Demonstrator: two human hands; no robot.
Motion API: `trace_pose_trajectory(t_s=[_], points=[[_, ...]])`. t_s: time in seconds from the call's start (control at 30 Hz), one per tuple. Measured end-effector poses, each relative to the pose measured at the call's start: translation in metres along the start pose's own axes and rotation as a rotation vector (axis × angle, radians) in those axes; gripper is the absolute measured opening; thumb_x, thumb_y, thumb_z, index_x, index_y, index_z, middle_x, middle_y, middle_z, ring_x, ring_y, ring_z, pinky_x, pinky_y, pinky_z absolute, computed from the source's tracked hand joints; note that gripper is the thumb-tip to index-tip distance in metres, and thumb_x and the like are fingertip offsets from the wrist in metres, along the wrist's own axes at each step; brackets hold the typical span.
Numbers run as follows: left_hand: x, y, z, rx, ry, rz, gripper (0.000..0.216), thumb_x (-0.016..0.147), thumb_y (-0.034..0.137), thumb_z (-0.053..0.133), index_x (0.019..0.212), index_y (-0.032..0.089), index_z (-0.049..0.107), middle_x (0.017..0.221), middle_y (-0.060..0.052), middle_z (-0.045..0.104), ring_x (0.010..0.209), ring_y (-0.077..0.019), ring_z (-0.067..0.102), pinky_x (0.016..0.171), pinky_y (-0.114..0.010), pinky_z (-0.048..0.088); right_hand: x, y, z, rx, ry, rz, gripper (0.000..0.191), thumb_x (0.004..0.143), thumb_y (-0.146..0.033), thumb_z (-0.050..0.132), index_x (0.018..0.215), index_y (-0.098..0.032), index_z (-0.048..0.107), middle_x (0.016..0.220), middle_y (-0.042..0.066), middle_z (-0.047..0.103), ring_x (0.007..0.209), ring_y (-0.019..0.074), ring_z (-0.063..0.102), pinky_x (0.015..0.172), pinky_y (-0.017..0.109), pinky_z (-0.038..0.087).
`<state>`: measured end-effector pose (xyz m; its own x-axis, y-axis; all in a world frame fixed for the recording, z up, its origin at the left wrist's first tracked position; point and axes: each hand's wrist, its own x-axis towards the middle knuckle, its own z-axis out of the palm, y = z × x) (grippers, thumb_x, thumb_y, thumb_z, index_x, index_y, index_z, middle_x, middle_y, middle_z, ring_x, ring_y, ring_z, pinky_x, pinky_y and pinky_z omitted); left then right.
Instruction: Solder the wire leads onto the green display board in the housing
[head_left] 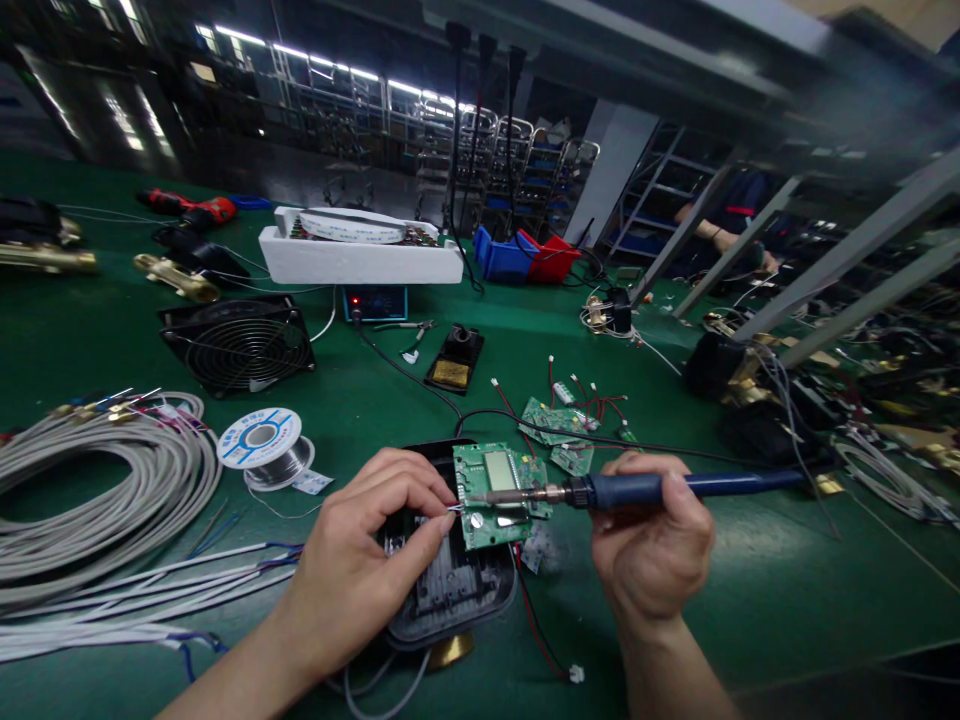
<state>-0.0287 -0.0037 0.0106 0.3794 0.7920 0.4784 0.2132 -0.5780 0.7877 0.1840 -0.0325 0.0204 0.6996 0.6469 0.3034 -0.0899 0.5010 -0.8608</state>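
Note:
My right hand [652,540] grips a blue-handled soldering iron [626,490], held level with its tip pointing left. The tip lies over the left edge of a green circuit board [480,460] with a small grey display. At that same edge, my left hand [382,520] pinches thin wires [452,506] between thumb and forefinger. Whether tip and wires touch, I cannot tell. Beneath the board is a black plastic housing [450,600], partly covered by board and hand. Red and black leads with a white connector [576,674] hang from the board toward me.
Left of my hands stand a solder spool [262,445], coiled grey cable [112,490] and a black fan [240,345]. Beyond are an iron stand with sponge [454,370], a white foam tray [360,262] and more circuit boards [555,422]. Another person's hand [724,240] shows far right.

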Motion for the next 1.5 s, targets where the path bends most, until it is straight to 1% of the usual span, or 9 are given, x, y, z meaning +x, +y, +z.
trace_pose_trajectory(t_s=[0.27,0.57,0.87,1.1,1.17,1.27,1.37,1.43,1.5], points=[[0.000,0.001,0.000,0.006,0.005,0.015,0.016,0.087,0.011,0.059,0.074,0.020,0.060,0.083,-0.002,0.069,0.089,-0.0171,0.060,0.080,-0.030,0.048,0.000,0.003,0.000,-0.055,-0.023,-0.019,0.028,0.073,-0.043,0.063,0.060,-0.019,0.061,0.052,-0.003,0.050,0.042,0.0101,0.044,0.032,0.019,0.029],[0.001,0.002,0.000,0.012,0.010,0.019,0.017,0.087,0.010,0.059,0.073,0.020,0.059,0.082,-0.001,0.069,0.088,-0.0158,0.060,0.080,-0.029,0.048,-0.001,0.007,-0.005,-0.020,-0.040,-0.012,0.025,0.074,-0.040,0.065,0.062,-0.017,0.065,0.057,-0.001,0.054,0.044,0.0103,0.048,0.033,0.019,0.031],[0.000,0.000,0.000,0.005,-0.013,0.017,0.017,0.087,0.010,0.058,0.073,0.020,0.058,0.083,0.000,0.068,0.090,-0.0150,0.059,0.082,-0.027,0.047,-0.001,0.005,-0.003,-0.018,-0.049,0.001,0.026,0.073,-0.040,0.066,0.061,-0.017,0.065,0.055,-0.002,0.054,0.040,0.0086,0.045,0.032,0.018,0.031],[0.000,-0.001,-0.001,0.002,0.001,0.017,0.017,0.088,0.010,0.058,0.074,0.020,0.058,0.083,0.000,0.068,0.090,-0.0148,0.059,0.081,-0.027,0.047,0.000,0.001,0.002,0.008,0.054,0.019,0.029,0.070,-0.043,0.070,0.059,-0.017,0.064,0.053,-0.003,0.054,0.039,0.0071,0.046,0.030,0.015,0.032],[-0.001,0.000,0.000,0.001,-0.002,0.016,0.017,0.087,0.010,0.058,0.073,0.020,0.058,0.083,0.000,0.068,0.090,-0.0150,0.059,0.082,-0.027,0.047,0.001,0.002,0.002,0.021,0.043,0.028,0.030,0.072,-0.044,0.071,0.062,-0.017,0.065,0.052,-0.004,0.054,0.036,0.0066,0.046,0.029,0.016,0.033],[-0.001,-0.001,0.000,0.003,-0.004,0.021,0.017,0.087,0.010,0.058,0.074,0.020,0.059,0.083,0.000,0.068,0.090,-0.0147,0.059,0.082,-0.027,0.047,0.001,0.008,-0.001,0.023,-0.119,0.004,0.024,0.082,-0.044,0.068,0.080,-0.020,0.069,0.058,-0.003,0.063,0.042,0.0105,0.058,0.038,0.020,0.046],[-0.001,-0.001,0.000,-0.001,-0.005,0.022,0.016,0.087,0.010,0.058,0.074,0.020,0.059,0.083,0.001,0.068,0.090,-0.0139,0.059,0.082,-0.026,0.047,-0.003,0.017,-0.005,-0.010,-0.372,-0.078,0.019,0.092,-0.036,0.061,0.109,-0.028,0.066,0.086,0.001,0.076,0.071,0.0175,0.074,0.065,0.034,0.061],[0.000,-0.002,0.000,-0.004,-0.009,0.014,0.016,0.087,0.010,0.059,0.075,0.020,0.059,0.085,0.001,0.068,0.090,-0.0135,0.059,0.083,-0.025,0.046,-0.006,0.022,-0.007,-0.097,-0.512,-0.135,0.021,0.096,-0.028,0.056,0.116,-0.031,0.062,0.105,0.002,0.075,0.091,0.0192,0.074,0.084,0.041,0.059],[0.000,-0.002,-0.001,-0.004,-0.011,0.008,0.016,0.087,0.011,0.059,0.075,0.020,0.059,0.085,0.002,0.068,0.091,-0.0132,0.058,0.084,-0.025,0.046,-0.010,0.024,-0.008,-0.220,-0.650,-0.164,0.024,0.095,-0.025,0.057,0.118,-0.031,0.060,0.120,0.004,0.070,0.110,0.0209,0.067,0.099,0.044,0.051]])
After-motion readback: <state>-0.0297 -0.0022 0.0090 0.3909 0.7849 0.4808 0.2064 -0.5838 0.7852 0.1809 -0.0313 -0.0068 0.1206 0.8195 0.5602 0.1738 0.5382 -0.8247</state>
